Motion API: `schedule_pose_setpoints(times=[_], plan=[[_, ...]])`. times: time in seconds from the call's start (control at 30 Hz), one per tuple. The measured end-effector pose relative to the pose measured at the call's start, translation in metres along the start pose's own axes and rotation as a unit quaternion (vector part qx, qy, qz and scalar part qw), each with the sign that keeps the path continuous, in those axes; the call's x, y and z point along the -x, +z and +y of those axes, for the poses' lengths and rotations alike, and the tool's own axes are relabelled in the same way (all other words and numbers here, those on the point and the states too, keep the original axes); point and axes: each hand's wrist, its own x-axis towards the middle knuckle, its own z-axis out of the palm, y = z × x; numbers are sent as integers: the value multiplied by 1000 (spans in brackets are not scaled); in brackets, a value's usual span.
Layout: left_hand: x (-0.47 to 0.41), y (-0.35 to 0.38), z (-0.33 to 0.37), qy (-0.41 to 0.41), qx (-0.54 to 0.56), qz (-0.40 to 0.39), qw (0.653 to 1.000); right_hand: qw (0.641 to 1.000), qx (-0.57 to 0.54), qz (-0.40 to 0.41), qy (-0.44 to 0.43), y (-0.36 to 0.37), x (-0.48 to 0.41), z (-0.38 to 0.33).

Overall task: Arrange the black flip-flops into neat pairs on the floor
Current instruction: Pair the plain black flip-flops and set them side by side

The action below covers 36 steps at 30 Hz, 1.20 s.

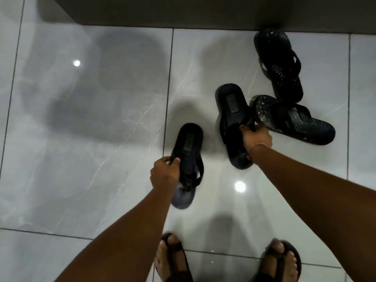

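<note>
My left hand grips the strap of a plain black flip-flop and holds it just above the tiles, heel end pointing away from me. My right hand is closed on the strap of a matching plain black flip-flop, a little farther out and to the right. Two patterned black flip-flops lie loose on the floor: one rests crosswise right beside my right hand, the other lies farther back near the wall.
Glossy white marble floor tiles with dark grout lines and light reflections stretch to the left. A dark wall base runs along the top. My own two sandalled feet stand at the bottom edge.
</note>
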Motion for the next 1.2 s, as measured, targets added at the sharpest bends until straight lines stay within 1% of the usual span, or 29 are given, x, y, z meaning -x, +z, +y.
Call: schedule_pose_setpoints(times=[0.2, 0.33, 0.53, 0.8, 0.97, 1.2], plan=[[-16, -31, -13, 21, -56, 38, 997, 999, 12, -38, 22, 17, 42, 29], [-17, -37, -22, 30, -68, 38, 997, 996, -19, -63, 53, 37, 75, 45], [-20, -38, -27, 46, -72, 37, 996, 993, -44, -71, 84, 52, 105, 60], [-27, -37, -23, 62, -67, 20, 996, 985, -80, -98, 120, 57, 121, 64], [-27, -36, -22, 68, -67, 20, 995, 983, -89, -115, 115, 60, 120, 59], [-31, -39, -22, 91, -111, 17, 989, 981, -83, -131, 118, 58, 117, 57]])
